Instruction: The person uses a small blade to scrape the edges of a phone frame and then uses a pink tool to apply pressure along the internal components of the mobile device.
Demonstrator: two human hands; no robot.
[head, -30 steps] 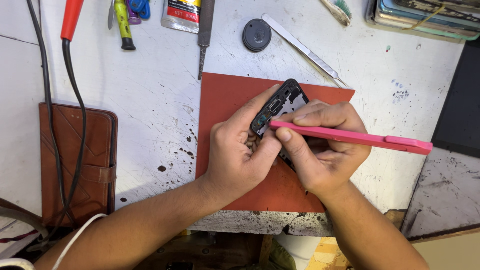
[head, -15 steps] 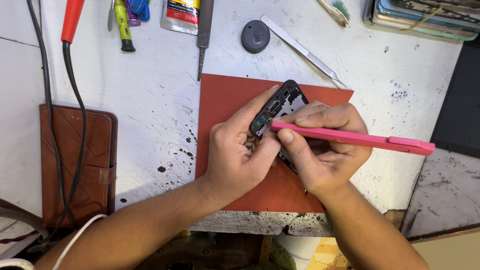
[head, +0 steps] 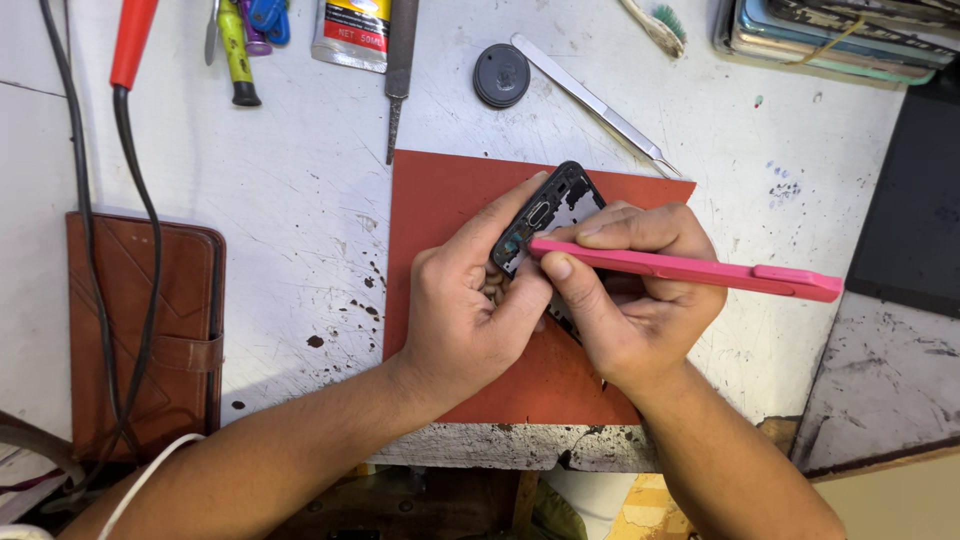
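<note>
The white surface [head: 300,200] is scratched and speckled with dark spots. A red mat [head: 450,200] lies at its middle, reaching the near edge. At the left edge lies a brown leather case [head: 130,330], crossed by a black cable [head: 150,300]. Along the far edge lie a red-handled tool [head: 133,40], a green-handled tool [head: 236,50], a tube [head: 352,30], a dark file [head: 400,70], a black round cap [head: 501,75], metal tweezers [head: 590,100] and a brush [head: 655,25]. Stacked flat items [head: 830,35] fill the far right corner.
</note>
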